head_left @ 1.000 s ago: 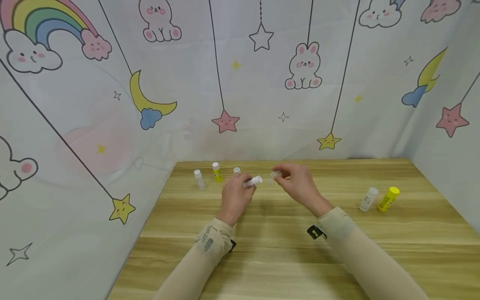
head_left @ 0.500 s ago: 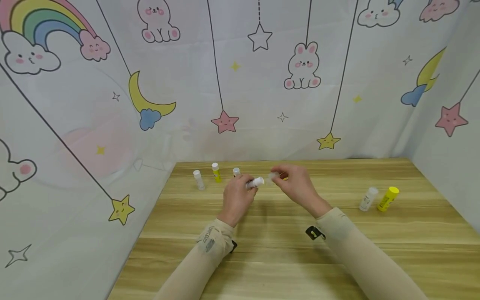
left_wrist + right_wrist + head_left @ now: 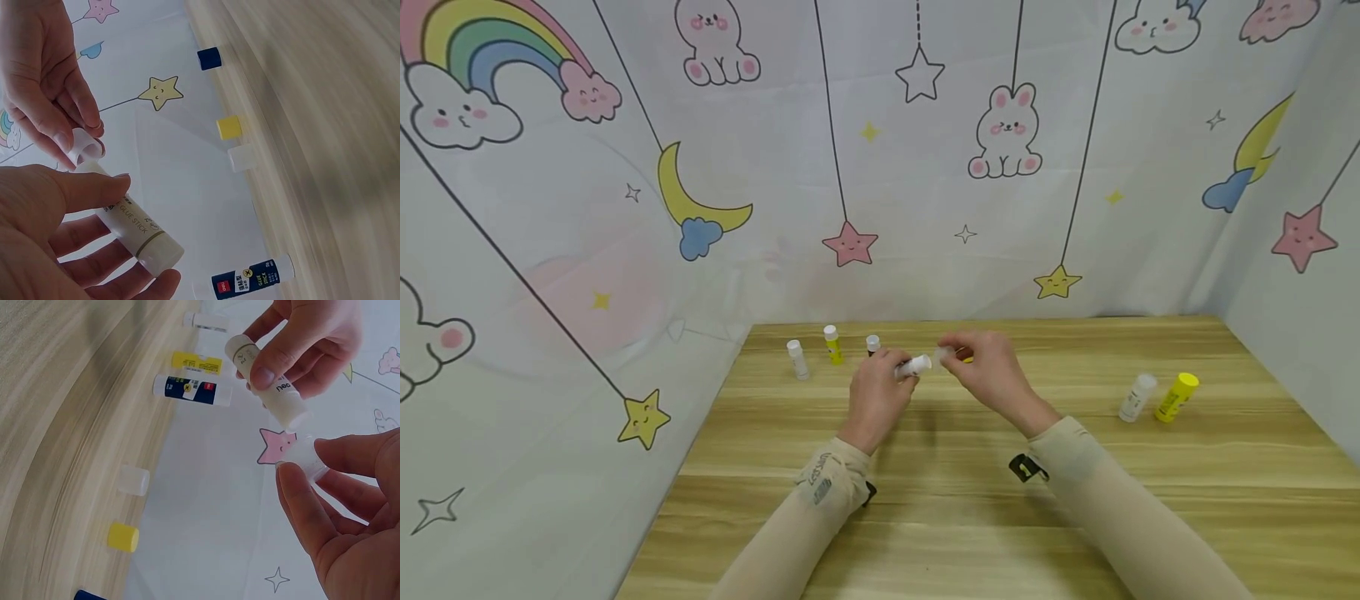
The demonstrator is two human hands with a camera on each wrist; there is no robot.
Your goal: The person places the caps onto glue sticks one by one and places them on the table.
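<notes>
My left hand (image 3: 878, 398) holds a white glue stick (image 3: 140, 230) tilted above the table, thumb along its printed barrel. Its bare end points toward my right hand (image 3: 996, 371), which pinches a translucent whitish cap (image 3: 305, 457) between thumb and fingertips. In the right wrist view the cap's open side sits right at the stick's end; in the left wrist view the cap (image 3: 85, 146) overlaps that end. Close behind the left hand stands a navy glue stick (image 3: 190, 389), partly hidden by it in the head view.
A white glue stick (image 3: 798, 361) and a yellow one (image 3: 833, 345) stand at the back left. Another white glue stick (image 3: 1137, 398) and a yellow one (image 3: 1177, 398) stand at right. Loose caps, translucent (image 3: 133, 480), yellow (image 3: 123, 537) and navy (image 3: 209, 59), sit on the wooden table (image 3: 955, 533).
My left hand has shifted slightly right with the glue stick, and my right hand slightly left with the cap. The gap between cap and stick has narrowed.
</notes>
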